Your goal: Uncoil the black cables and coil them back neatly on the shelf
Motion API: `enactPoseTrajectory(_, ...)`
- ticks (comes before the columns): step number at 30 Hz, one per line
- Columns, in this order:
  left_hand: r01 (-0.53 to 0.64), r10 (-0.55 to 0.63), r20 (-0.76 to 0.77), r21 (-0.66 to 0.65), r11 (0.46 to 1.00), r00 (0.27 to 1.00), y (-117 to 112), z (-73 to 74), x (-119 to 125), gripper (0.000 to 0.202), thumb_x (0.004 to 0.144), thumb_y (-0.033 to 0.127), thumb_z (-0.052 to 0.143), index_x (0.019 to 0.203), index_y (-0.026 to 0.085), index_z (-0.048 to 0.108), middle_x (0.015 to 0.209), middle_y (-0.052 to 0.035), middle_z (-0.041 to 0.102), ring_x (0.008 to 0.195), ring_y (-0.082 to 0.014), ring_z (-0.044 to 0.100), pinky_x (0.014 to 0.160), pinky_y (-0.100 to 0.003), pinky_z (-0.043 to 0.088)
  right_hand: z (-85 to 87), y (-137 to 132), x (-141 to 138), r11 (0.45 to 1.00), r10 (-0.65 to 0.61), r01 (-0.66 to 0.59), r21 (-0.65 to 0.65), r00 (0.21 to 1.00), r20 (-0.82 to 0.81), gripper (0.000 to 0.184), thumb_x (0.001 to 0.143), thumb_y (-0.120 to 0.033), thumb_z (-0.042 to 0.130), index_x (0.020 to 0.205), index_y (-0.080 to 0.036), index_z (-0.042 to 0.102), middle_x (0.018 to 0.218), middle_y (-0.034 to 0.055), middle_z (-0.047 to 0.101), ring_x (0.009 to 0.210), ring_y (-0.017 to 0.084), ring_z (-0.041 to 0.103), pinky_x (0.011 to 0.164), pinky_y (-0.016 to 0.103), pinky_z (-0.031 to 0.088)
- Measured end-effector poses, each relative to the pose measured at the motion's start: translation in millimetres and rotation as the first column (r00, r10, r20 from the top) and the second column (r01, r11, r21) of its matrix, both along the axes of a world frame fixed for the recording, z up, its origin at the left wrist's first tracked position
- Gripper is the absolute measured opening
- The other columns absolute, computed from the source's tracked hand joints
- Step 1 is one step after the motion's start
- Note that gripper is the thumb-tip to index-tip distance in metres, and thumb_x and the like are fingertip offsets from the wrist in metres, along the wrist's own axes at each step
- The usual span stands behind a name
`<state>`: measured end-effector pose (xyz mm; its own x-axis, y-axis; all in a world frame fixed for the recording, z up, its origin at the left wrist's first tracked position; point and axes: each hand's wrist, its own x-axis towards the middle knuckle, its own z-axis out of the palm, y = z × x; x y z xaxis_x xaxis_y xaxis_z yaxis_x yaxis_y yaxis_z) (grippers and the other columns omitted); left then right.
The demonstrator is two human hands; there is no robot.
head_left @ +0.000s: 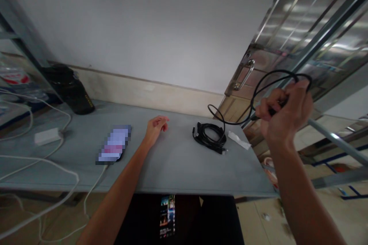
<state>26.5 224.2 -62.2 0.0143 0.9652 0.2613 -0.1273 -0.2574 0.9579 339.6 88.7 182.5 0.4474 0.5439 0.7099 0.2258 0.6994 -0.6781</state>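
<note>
My right hand [287, 111] is raised above the right end of the desk, its fingers closed round part of a black cable [260, 84]. Loops of that cable hang out to the left of the fist, and one curve dips toward a coiled bundle of black cables [211, 138] lying on the desk. Whether the two are joined I cannot tell. Metal plug ends stick out of the bundle. My left hand [156, 128] rests on the desk left of the bundle, fingers curled in, with nothing visible in them.
On the grey desk [172, 168] lie a lit phone [115, 143] on a white cord, a white adapter [48, 136] and a white strip [239, 140]. A black bottle [71, 90] stands back left. Another lit phone [167, 216] is below the front edge. Metal posts frame both sides.
</note>
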Motion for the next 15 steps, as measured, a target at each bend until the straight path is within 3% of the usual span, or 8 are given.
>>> enactPoseTrajectory(3,0.137,-0.146,-0.104,-0.088,0.987,0.984,-31.2,10.4,8.5,0.065,0.082,0.081,0.083,0.064,0.02,0.073,0.045,-0.0022,0.058,0.039,-0.0145,0.049,0.048,-0.029,0.034,10.9,-15.8,-15.1,0.994,0.081,-0.078,0.078,0.996,-0.032,0.042,0.11,-0.059,0.06,0.084,-0.031,0.042,0.052,-0.0144,0.033,0.035,0.009,0.025,0.038,0.027,0.017)
enactPoseTrajectory(5,0.222,-0.247,-0.155,-0.166,0.961,0.956,-73.4,12.6,20.7,0.069,0.085,0.082,0.08,0.064,0.017,0.075,0.049,-0.0079,0.066,0.041,-0.0189,0.059,0.045,-0.028,0.036,8.9,-26.3,-25.0,0.982,0.157,-0.15,0.111,0.986,-0.058,0.041,0.112,-0.057,0.061,0.086,-0.029,0.045,0.051,-0.0147,0.034,0.034,0.009,0.023,0.035,0.025,0.015)
enactPoseTrajectory(7,0.317,-0.363,-0.099,-0.317,0.894,0.926,-129.2,8.3,37.1,0.076,0.094,0.088,0.065,0.09,0.015,0.084,0.076,-0.0166,0.082,0.063,-0.0295,0.079,0.044,-0.028,0.041,0.5,-39.9,-36.2,0.972,0.224,-0.216,0.096,0.972,-0.077,0.04,0.115,-0.054,0.059,0.087,-0.028,0.047,0.051,-0.0144,0.035,0.034,0.009,0.021,0.035,0.023,0.016)
enactPoseTrajectory(9,0.413,-0.435,0.063,-0.459,0.786,0.898,-187.6,-2.5,54.7,0.081,0.094,0.09,0.064,0.119,0.015,0.083,0.105,-0.0218,0.087,0.095,-0.0397,0.086,0.053,-0.034,0.058,-12.9,-57.4,-48.8,0.955,0.296,-0.294,0.033,0.95,-0.101,0.039,0.117,-0.053,0.057,0.088,-0.028,0.048,0.052,-0.0135,0.035,0.035,0.009,0.022,0.035,0.022,0.018)
enactPoseTrajectory(12,0.47,-0.362,0.299,-0.582,0.664,0.883,-253.6,-26.3,75.6,0.085,0.094,0.09,0.065,0.133,0.015,0.081,0.13,-0.0258,0.083,0.124,-0.0434,0.08,0.089,-0.05,0.069,-39.4,-85.9,-66.6,0.903,0.409,-0.425,-0.066,0.896,-0.175,0.04,0.119,-0.053,0.052,0.089,-0.028,0.046,0.053,-0.0131,0.035,0.037,0.009,0.023,0.037,0.02,0.02)
enactPoseTrajectory(15,0.5,-0.24,0.45,-0.65,0.573,0.86,-281.1,-49.8,82.6,0.094,0.078,0.095,0.078,0.122,0.013,0.084,0.135,-0.0299,0.08,0.134,-0.0488,0.074,0.107,-0.061,0.063,-70.2,-107.5,-75.9,0.821,0.522,-0.554,-0.138,0.826,-0.212,0.037,0.121,-0.051,0.048,0.092,-0.028,0.044,0.058,-0.0133,0.038,0.04,0.008,0.025,0.041,0.019,0.023)
